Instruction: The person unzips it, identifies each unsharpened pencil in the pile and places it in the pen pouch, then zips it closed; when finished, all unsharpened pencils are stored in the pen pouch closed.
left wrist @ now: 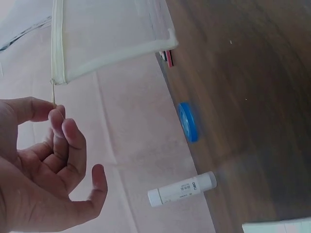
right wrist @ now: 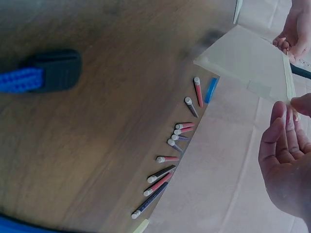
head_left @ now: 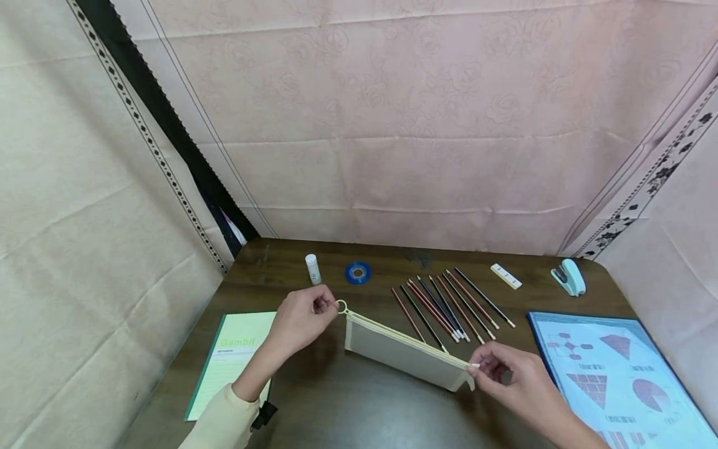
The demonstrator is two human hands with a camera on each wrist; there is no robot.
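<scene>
A pale, flat zip pouch hangs between my two hands above the front of the desk, its zipper edge up. My left hand pinches a small ring at the pouch's left end between thumb and forefinger, as the left wrist view also shows. At the opposite end my right hand pinches the corner by the zipper end, its other fingers loosely bent in the right wrist view. Several pencils in red and dark colours lie side by side just behind the pouch.
A glue stick stands behind my left hand, near a roll of blue tape. Toward the back right are a white eraser and a mint stapler. A notebook lies at left, a blue chart-covered folder at right.
</scene>
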